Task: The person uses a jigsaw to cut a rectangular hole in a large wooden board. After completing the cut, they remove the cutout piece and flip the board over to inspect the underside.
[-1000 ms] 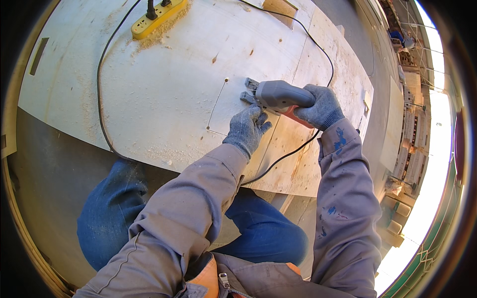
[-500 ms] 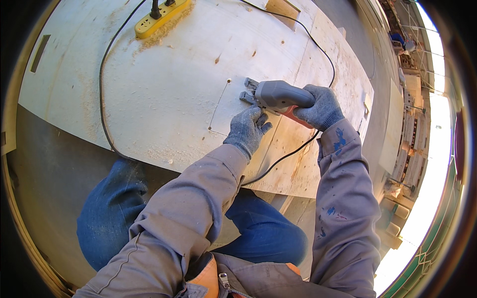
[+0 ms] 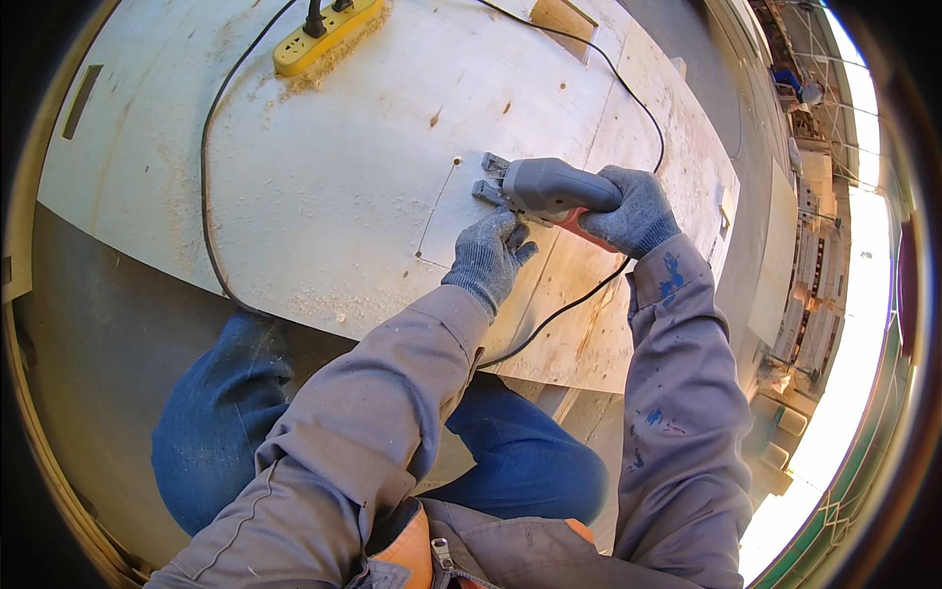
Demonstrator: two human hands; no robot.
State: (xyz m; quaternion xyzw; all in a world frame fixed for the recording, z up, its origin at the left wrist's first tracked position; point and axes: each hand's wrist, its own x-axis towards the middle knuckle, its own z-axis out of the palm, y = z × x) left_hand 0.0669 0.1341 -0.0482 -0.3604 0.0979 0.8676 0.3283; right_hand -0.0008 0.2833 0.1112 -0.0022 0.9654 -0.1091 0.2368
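Note:
A grey and orange-red jigsaw [image 3: 554, 189] rests on a pale plywood sheet [image 3: 324, 187], its forked base plate pointing left. My right hand [image 3: 635, 209], in a grey knit glove, is wrapped around the saw's rear handle. Low at the front of the tool, my gloved left hand [image 3: 489, 257] grips by the base, thumb pointing right; its fingertips are partly hidden under the saw. Just left of the base runs a thin straight line [image 3: 438, 210] on the wood, with a small dark hole at each end. The blade is hidden from view.
A yellow power strip [image 3: 319, 41] with black plugs lies among sawdust at the far side. Black cable [image 3: 204, 162] loops across the sheet on the left, and another stretch passes behind the saw. A rectangular cutout [image 3: 564, 27] opens at the far edge. My bent knees are below the near edge.
The sheet, power strip and left cable appear shifted slightly right in the picture, bringing the thin line a little closer to the saw. Both hands keep their grip.

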